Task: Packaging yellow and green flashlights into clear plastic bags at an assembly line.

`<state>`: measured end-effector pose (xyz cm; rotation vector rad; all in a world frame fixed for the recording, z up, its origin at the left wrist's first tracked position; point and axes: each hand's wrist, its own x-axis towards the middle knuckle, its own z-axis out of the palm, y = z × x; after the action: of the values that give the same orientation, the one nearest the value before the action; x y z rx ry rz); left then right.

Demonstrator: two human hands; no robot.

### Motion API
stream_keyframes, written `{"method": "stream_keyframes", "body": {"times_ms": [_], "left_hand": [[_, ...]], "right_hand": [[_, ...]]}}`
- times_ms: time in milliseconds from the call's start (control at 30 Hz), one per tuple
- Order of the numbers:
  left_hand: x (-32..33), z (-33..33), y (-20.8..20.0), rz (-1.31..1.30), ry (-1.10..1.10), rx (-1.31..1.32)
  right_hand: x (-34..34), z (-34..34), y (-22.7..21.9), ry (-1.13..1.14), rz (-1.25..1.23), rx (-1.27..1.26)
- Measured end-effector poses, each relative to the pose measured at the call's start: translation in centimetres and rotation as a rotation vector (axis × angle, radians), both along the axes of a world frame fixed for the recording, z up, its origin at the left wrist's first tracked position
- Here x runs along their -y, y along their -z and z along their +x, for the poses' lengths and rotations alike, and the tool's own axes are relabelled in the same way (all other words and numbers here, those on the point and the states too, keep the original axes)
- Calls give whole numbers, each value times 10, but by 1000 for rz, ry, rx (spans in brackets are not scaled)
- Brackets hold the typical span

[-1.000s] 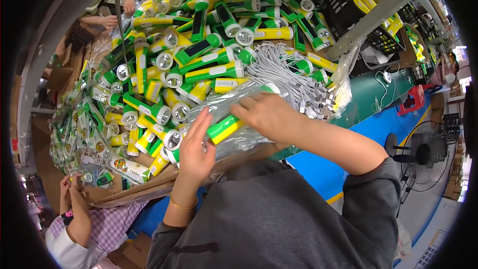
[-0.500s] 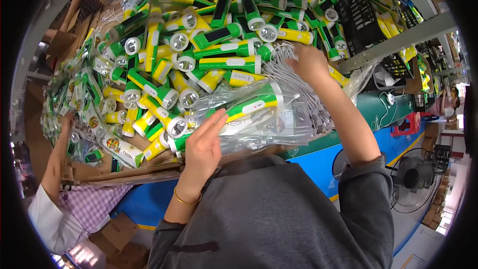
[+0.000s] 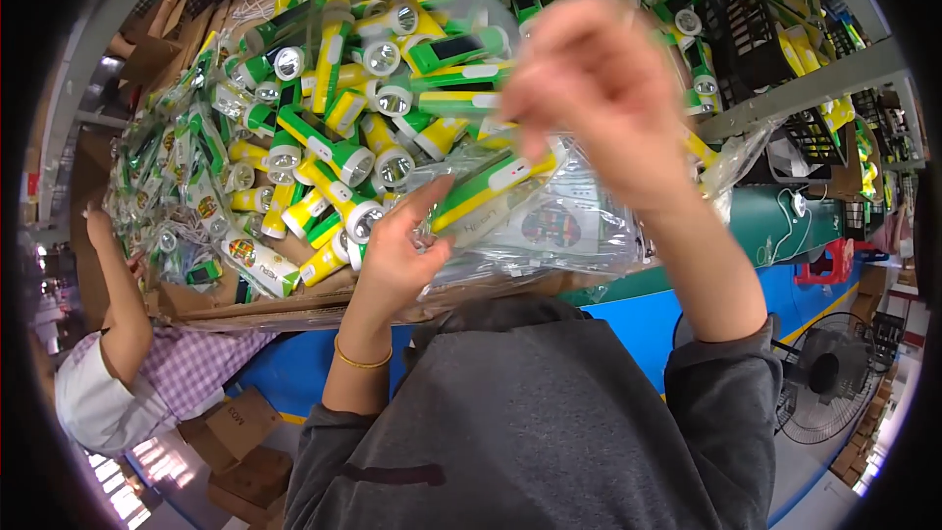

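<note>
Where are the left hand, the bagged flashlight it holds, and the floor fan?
left hand (image 3: pixel 397 255), head view, on the palm.
bagged flashlight (image 3: pixel 486 191), head view, on its green and yellow body.
floor fan (image 3: pixel 824 383), head view, on the grille.

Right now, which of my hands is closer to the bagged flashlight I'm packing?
Left. The left hand grips the clear bag around the flashlight; the right hand is raised above it, blurred.

A single head-worn fisheye view looks steeply down, close over the person's raised hands and a heaped pile of green-and-yellow plastic flashlights (image 3: pixel 334 137).
</note>
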<state>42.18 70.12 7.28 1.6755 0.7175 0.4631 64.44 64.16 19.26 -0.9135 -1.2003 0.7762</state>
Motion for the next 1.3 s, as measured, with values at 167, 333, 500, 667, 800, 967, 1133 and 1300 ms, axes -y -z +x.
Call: {"method": "stream_keyframes", "body": {"times_ms": [167, 333, 500, 667, 800, 967, 1133, 1300], "left_hand": [[-2, -10, 7, -299, 60, 72], [-4, -7, 2, -305, 116, 162], [-11, -7, -2, -183, 71, 93], [-26, -21, 0, -81, 71, 33], [-39, -25, 1, 436, -193, -242], [17, 49, -46, 853, -94, 46], [30, 70, -26, 968, -118, 187], [2, 36, -12, 1124, -216, -73]], "right_hand": [[-6, 10, 97, -249, -390, 804], [-1, -9, 53, -423, -723, 1703], [15, 23, 59, -134, -133, 1604], [26, 54, 96, 121, -281, 871], [34, 40, 122, 66, -500, 334], [47, -7, 104, 329, -229, 485], [68, -18, 96, 371, -185, 617], [108, 19, 97, 528, -354, 218]]}}
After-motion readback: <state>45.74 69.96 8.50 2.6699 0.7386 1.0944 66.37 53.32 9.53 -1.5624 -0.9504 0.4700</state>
